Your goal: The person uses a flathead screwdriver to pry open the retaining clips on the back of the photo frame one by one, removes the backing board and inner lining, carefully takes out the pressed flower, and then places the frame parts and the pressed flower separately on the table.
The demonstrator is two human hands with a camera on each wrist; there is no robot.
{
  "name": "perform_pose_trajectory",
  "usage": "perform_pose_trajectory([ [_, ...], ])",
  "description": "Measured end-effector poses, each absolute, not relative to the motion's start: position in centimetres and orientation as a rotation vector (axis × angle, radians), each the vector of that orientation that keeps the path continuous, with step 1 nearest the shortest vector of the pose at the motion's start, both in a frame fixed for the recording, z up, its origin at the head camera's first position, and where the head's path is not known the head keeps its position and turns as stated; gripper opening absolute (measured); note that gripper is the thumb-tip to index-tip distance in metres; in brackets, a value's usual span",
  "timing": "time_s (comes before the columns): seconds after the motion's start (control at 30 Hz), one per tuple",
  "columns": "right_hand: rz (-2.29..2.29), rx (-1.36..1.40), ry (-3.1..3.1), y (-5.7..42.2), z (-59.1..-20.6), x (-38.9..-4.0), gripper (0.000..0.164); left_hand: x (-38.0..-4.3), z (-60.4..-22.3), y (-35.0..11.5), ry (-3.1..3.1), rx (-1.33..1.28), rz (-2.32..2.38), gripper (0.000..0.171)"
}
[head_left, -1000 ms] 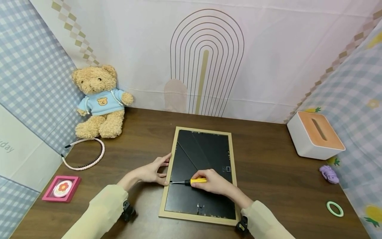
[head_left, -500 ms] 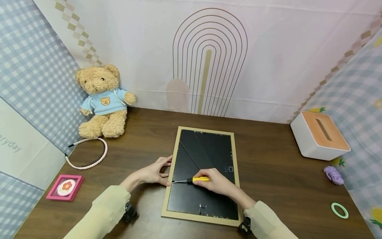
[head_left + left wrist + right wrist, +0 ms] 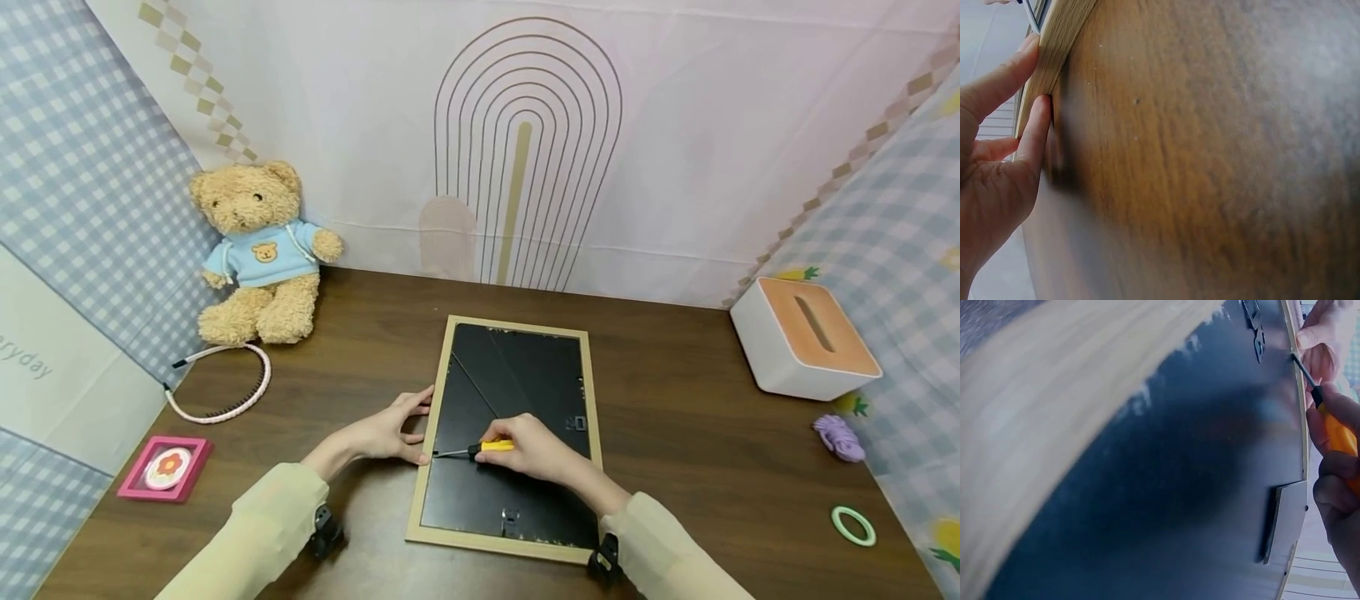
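Note:
A picture frame [image 3: 521,546] with a pale wood rim lies on the table, its black backing board [image 3: 517,375] facing up. My right hand [image 3: 528,448] grips a yellow-handled screwdriver [image 3: 493,447] above the board. In the right wrist view, the screwdriver's metal tip [image 3: 1295,358] meets the frame's inner edge, close to my left hand's thumb. My left hand [image 3: 382,431] touches the frame's left side with spread, fairly straight fingers. The left wrist view shows those fingers [image 3: 1036,125] against the wooden rim [image 3: 1057,47]. A stand flap [image 3: 1286,519] rises slightly from the board.
A teddy bear [image 3: 258,250] sits at the back left, with a headband [image 3: 258,387] before it and a pink-framed box [image 3: 131,483] nearer. On the right are a tissue box [image 3: 787,358], purple yarn [image 3: 838,438] and a green ring [image 3: 853,527].
The view shifted slightly after the first frame. My right hand has moved a little up and left with the screwdriver, its tip staying at the frame's left inner edge. My left hand holds its place.

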State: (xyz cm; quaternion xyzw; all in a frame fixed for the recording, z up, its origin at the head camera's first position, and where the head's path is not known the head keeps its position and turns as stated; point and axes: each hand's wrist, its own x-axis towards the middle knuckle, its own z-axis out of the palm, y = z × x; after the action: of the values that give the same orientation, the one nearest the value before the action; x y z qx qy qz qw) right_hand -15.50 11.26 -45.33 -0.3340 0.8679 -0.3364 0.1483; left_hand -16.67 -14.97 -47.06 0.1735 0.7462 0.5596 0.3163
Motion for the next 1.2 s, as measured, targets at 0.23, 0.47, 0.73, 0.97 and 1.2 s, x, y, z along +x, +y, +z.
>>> perform_pose_trajectory([
  [0.23,-0.981,-0.962,2.503,11.3,-45.7,-15.5,0.016,-16.6,-47.0,-15.1,1.951,0.432,1.481,0.109],
  [0.47,-0.874,-1.061,2.549,10.7,-44.8,-15.7,0.019,-16.3,-47.2,-15.3,1.972,0.415,1.474,0.109],
  [0.73,-0.693,-1.113,2.589,9.8,-43.0,-16.2,0.020,-16.4,-47.3,-14.8,2.011,0.428,1.467,0.108],
  [0.97,-0.572,-1.150,2.561,8.7,-41.1,-16.6,0.018,-16.3,-47.4,-15.0,2.006,0.443,1.456,0.109],
  [1.2,-0.392,-1.210,2.566,6.9,-39.1,-17.2,0.016,-16.4,-47.3,-15.0,2.013,0.475,1.465,0.108],
])
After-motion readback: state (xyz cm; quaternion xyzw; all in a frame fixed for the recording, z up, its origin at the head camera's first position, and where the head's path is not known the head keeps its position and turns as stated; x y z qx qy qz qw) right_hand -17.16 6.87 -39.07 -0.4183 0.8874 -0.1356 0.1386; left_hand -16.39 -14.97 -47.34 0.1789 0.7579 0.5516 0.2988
